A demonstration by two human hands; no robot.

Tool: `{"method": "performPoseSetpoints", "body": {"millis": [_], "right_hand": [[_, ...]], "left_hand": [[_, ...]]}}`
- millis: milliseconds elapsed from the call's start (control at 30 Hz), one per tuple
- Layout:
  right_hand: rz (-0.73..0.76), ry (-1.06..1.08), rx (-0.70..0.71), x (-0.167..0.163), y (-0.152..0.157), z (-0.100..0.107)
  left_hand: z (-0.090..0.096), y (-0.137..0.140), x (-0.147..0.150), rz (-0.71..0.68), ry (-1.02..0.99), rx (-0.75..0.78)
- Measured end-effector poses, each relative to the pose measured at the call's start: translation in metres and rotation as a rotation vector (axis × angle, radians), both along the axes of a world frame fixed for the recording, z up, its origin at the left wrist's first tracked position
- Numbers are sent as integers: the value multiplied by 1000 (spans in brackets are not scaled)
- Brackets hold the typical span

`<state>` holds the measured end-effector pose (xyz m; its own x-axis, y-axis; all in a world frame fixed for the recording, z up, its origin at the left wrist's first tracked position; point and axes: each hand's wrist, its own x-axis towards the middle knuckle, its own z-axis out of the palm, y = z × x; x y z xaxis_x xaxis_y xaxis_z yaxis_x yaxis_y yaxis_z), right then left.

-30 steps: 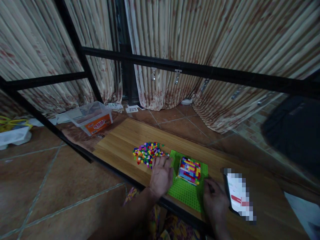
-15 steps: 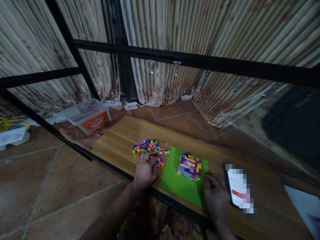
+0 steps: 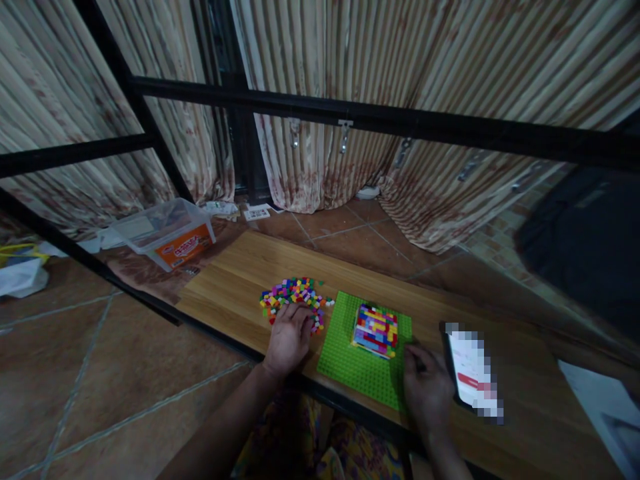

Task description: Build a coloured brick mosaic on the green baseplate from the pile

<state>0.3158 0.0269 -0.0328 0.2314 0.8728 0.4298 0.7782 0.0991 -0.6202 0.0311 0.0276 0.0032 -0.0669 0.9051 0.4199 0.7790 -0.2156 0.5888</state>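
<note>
My left hand (image 3: 289,339) reaches over the near edge of a pile of small multicoloured toy bricks (image 3: 295,291), its fingers bent together. Whatever lies at those fingertips is hidden. To the right of the pile, a green studded baseplate (image 3: 345,370) carries a low block built of colourful bricks (image 3: 376,330). My right hand (image 3: 429,385) rests by the right edge of the baseplate with curled fingers; I cannot make out what is in them, if anything.
Everything lies on a wooden table (image 3: 235,273) with a dark frame. A lit phone (image 3: 470,367) is right of my right hand, and white paper (image 3: 595,400) lies farther right. Beyond the left end stands a clear plastic tub (image 3: 175,230). A black bar (image 3: 300,107) crosses before the curtains.
The whole view has shifted slightly, so things appear a little farther left. My left hand's fingers have moved slightly at the pile; my right hand stays beside the baseplate.
</note>
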Motion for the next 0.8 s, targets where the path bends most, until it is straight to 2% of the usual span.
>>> {"method": "performPoseSetpoints", "body": {"millis": [233,467,600,800], "right_hand": [[3,2,-22,0,1,-1],[0,44,-18,-2,1,-2],[19,54,-20,-3,1,1],[8,56,-21,-5,1,4]], "left_hand": [[8,-2,15,-101,-392,-172],[7,2,40,-184,-601,-214],[15,5,54,-232,-593,-156],[27,7,72,-336,-431,-110]]}}
